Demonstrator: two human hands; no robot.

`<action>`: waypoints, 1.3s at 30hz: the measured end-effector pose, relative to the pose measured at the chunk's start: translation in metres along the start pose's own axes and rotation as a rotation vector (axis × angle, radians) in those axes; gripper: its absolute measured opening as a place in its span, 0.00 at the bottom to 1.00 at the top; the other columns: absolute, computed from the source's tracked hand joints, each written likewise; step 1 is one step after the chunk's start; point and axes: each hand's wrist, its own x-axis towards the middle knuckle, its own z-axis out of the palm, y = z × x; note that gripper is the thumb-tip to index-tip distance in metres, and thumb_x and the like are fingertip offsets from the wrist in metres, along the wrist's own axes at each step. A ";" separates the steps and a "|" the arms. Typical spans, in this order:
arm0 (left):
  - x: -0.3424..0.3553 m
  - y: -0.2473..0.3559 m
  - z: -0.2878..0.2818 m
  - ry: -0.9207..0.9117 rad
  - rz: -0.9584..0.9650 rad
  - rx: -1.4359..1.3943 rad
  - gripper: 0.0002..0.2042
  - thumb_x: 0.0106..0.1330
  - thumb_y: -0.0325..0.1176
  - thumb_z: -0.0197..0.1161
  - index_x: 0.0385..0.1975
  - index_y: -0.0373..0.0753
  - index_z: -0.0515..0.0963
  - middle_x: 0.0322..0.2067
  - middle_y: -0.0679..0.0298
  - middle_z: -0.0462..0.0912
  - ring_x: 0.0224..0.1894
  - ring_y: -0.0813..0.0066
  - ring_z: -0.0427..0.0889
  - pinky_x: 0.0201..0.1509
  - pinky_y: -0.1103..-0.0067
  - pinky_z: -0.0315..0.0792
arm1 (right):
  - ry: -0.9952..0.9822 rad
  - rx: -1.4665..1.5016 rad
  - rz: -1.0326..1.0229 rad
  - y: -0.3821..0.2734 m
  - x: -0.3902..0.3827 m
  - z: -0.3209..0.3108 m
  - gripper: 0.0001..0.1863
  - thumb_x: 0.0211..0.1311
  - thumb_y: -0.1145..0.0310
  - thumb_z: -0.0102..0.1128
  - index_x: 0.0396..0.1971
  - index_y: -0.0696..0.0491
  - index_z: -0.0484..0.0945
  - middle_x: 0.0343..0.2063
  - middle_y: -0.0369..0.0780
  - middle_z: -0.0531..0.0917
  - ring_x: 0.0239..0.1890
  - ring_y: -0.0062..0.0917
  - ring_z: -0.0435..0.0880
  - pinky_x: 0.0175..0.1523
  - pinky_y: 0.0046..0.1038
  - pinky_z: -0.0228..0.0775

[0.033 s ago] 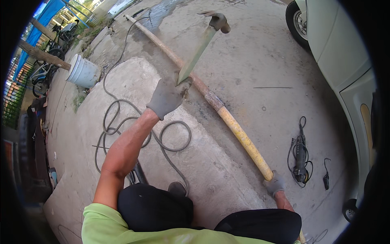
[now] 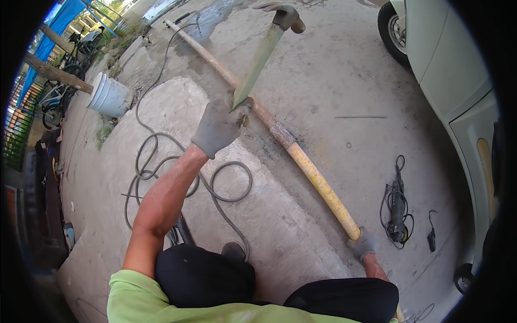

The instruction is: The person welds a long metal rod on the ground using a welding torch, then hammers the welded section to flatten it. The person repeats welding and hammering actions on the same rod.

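Note:
My left hand [image 2: 219, 126], in a grey work glove, is wrapped round the greenish handle of a claw hammer [image 2: 262, 62]. The dark head of the hammer is raised, with the claw toward the left. Behind it a long metal pipe [image 2: 320, 183] runs diagonally across the ground, rusty in its far part and yellow in its near part. My right hand [image 2: 364, 243], also gloved in grey, grips the pipe low at its yellow part. Its fingers are partly hidden. A piece of the pipe reappears below, past my right knee.
A dark cable [image 2: 156, 134] lies coiled on the raised concrete slab [image 2: 177, 99] at left. A white bucket [image 2: 111, 96] stands beyond it. At right are an angle grinder [image 2: 398, 210], an electrode holder [image 2: 432, 239], a thin rod [image 2: 361, 117] and a pale vehicle [image 2: 452, 59].
My left hand and the hammer have shifted slightly up and to the left. My right hand stays on the pipe.

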 end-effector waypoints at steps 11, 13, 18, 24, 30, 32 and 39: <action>-0.076 -0.144 0.033 -0.245 -0.239 0.387 0.12 0.77 0.38 0.63 0.49 0.34 0.79 0.29 0.59 0.84 0.29 0.69 0.86 0.33 0.69 0.79 | -0.055 -0.013 -0.019 -0.014 0.004 -0.002 0.27 0.52 0.54 0.74 0.50 0.53 0.84 0.40 0.53 0.91 0.46 0.51 0.91 0.53 0.46 0.82; -0.056 -0.080 0.031 -0.180 -0.553 0.011 0.13 0.79 0.37 0.64 0.50 0.32 0.79 0.35 0.55 0.84 0.30 0.68 0.87 0.36 0.71 0.81 | -0.142 -0.036 0.041 -0.006 -0.017 -0.006 0.29 0.51 0.54 0.75 0.51 0.54 0.84 0.41 0.53 0.91 0.47 0.51 0.91 0.53 0.45 0.82; -0.058 -0.011 -0.004 0.087 -0.353 -0.379 0.07 0.77 0.28 0.59 0.50 0.34 0.76 0.37 0.63 0.83 0.31 0.79 0.84 0.31 0.79 0.78 | -0.128 0.084 -0.078 0.031 0.021 0.005 0.33 0.47 0.55 0.79 0.53 0.55 0.83 0.44 0.53 0.91 0.48 0.48 0.91 0.55 0.43 0.83; -0.146 -0.154 0.067 0.135 -0.386 -0.226 0.13 0.77 0.37 0.67 0.52 0.35 0.78 0.32 0.62 0.83 0.30 0.77 0.85 0.34 0.77 0.78 | -0.188 0.099 -0.053 0.013 0.034 0.009 0.32 0.46 0.57 0.79 0.53 0.55 0.85 0.45 0.53 0.91 0.49 0.47 0.91 0.56 0.41 0.83; -0.118 -0.144 0.048 -0.183 -0.282 0.292 0.11 0.78 0.36 0.62 0.49 0.34 0.78 0.35 0.58 0.82 0.30 0.73 0.85 0.33 0.73 0.79 | -0.248 0.163 -0.002 0.012 0.029 -0.006 0.32 0.45 0.58 0.79 0.52 0.57 0.85 0.43 0.51 0.91 0.47 0.44 0.91 0.55 0.40 0.82; -0.079 -0.083 0.041 -0.046 -0.363 -0.080 0.09 0.77 0.34 0.64 0.44 0.34 0.78 0.35 0.56 0.85 0.33 0.68 0.86 0.34 0.71 0.80 | -0.168 0.150 -0.033 0.044 0.039 -0.005 0.31 0.46 0.59 0.79 0.51 0.57 0.85 0.42 0.51 0.91 0.45 0.42 0.91 0.53 0.39 0.82; -0.097 -0.072 0.051 0.169 -0.520 -0.472 0.08 0.78 0.30 0.62 0.49 0.34 0.77 0.39 0.59 0.83 0.31 0.70 0.84 0.32 0.76 0.79 | -0.203 0.165 -0.041 0.030 0.030 0.009 0.33 0.45 0.60 0.80 0.53 0.58 0.84 0.41 0.51 0.91 0.44 0.42 0.92 0.53 0.39 0.83</action>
